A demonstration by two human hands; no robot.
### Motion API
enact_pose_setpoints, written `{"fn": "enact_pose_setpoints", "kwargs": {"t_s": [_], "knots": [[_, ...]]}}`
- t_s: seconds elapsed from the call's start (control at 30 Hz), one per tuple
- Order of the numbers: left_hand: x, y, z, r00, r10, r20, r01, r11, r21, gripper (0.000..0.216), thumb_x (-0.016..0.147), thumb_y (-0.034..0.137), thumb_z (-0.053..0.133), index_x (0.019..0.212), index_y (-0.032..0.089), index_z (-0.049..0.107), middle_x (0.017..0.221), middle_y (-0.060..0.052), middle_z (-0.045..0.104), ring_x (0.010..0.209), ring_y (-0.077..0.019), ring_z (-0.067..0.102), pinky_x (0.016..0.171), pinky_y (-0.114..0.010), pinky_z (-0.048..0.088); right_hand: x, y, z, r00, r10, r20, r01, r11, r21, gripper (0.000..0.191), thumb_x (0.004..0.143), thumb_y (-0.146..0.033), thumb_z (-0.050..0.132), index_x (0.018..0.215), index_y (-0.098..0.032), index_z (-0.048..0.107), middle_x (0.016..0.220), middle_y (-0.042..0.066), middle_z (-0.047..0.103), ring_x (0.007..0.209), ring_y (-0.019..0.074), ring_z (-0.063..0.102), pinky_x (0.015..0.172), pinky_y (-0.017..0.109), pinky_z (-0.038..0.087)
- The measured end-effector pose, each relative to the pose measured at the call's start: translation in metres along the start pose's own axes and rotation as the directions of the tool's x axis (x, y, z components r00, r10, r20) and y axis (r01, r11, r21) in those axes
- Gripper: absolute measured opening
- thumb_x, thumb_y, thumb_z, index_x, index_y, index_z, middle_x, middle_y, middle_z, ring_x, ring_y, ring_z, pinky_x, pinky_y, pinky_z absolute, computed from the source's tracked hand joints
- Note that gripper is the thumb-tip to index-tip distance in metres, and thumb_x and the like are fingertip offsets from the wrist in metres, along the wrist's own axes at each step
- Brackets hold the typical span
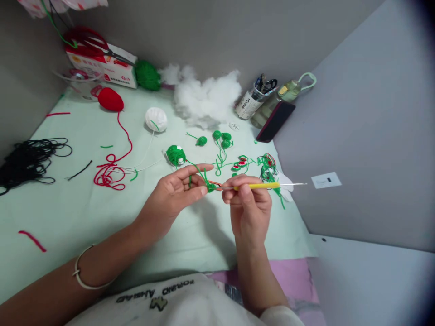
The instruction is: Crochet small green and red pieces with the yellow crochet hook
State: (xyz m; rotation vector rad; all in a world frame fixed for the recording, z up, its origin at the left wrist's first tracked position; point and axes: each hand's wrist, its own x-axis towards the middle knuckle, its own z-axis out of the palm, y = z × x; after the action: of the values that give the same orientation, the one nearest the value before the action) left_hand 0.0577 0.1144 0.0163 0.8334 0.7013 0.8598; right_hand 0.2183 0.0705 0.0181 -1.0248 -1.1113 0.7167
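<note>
"AHEAD" in dark letters upside down across my pale shirt (183,304), the word beside it unclear, print on the red-and-white box (117,73), pen cup (247,107) and wall card (321,180) too small for me to read

Soft, even light here! A hazy shadow pools on the mint tablecloth (84,208) between left hand (173,192) and right hand (250,203); black vignetting swallows the upper-right corner.

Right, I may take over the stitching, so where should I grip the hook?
Probably the yellow handle, coming from the picture's right: that thicker part juts out beyond the right hand, while thin metal shows at both ends, the left one near green yarn.
</note>
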Motion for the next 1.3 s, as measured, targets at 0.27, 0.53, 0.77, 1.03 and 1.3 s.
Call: {"fn": "enact_pose_setpoints", "kwargs": {"t_s": [0.27,0.53,0.77,1.03,1.3], "knots": [[-0.001,-0.007,0.0,0.995,-0.024,0.092,0.026,1.0,-0.013,0.039,0.089,0.023,0.074,0.128,0.025,0.073,0.103,-0.004,0.075,0.1,-0.0195,0.065,0.097,-0.033,0.047,-0.003,0.009,0.007,0.995,-0.098,0.023,0.1,0.99,-0.104,0.014,0.098,-0.024,0.063,0.097,-0.025,0.077,0.093,0.005,0.078,0.085,0.0197,0.072,0.064,0.033,0.058],[0.0,-0.005,0.006,0.999,-0.043,-0.005,0.043,0.995,-0.091,0.04,0.082,0.024,0.082,0.122,0.024,0.075,0.087,0.001,0.071,0.087,-0.0146,0.064,0.09,-0.028,0.048,-0.009,0.009,0.008,0.955,-0.277,0.108,0.297,0.883,-0.363,0.022,0.097,-0.014,0.063,0.107,-0.028,0.077,0.096,0.004,0.075,0.088,0.0189,0.071,0.072,0.035,0.062],[0.005,-0.002,0.001,0.976,-0.213,0.037,0.215,0.941,-0.262,0.03,0.086,0.024,0.077,0.115,0.018,0.079,0.103,-0.006,0.075,0.087,-0.0142,0.066,0.094,-0.032,0.052,-0.009,0.01,0.002,0.965,-0.263,0.016,0.252,0.905,-0.342,0.019,0.097,-0.016,0.062,0.103,-0.026,0.076,0.089,0.004,0.072,0.076,0.0171,0.07,0.063,0.032,0.059],[0.001,-0.005,0.0,0.995,-0.032,0.09,0.037,0.998,-0.056,0.035,0.087,0.024,0.079,0.121,0.029,0.076,0.099,0.0,0.075,0.097,-0.0152,0.067,0.096,-0.029,0.05,-0.002,0.012,0.005,0.999,-0.026,0.032,0.029,0.993,-0.115,0.013,0.096,-0.031,0.065,0.095,-0.024,0.076,0.092,0.006,0.077,0.081,0.0193,0.071,0.063,0.033,0.058],[-0.001,-0.004,-0.003,1.0,0.001,0.013,-0.002,0.998,0.056,0.042,0.082,0.025,0.083,0.123,0.026,0.075,0.099,-0.002,0.074,0.098,-0.0175,0.066,0.096,-0.031,0.051,-0.003,0.014,0.001,0.997,0.064,0.032,-0.062,0.997,-0.046,0.013,0.097,-0.032,0.065,0.097,-0.023,0.074,0.09,0.005,0.078,0.071,0.0157,0.068,0.066,0.032,0.057]]}}
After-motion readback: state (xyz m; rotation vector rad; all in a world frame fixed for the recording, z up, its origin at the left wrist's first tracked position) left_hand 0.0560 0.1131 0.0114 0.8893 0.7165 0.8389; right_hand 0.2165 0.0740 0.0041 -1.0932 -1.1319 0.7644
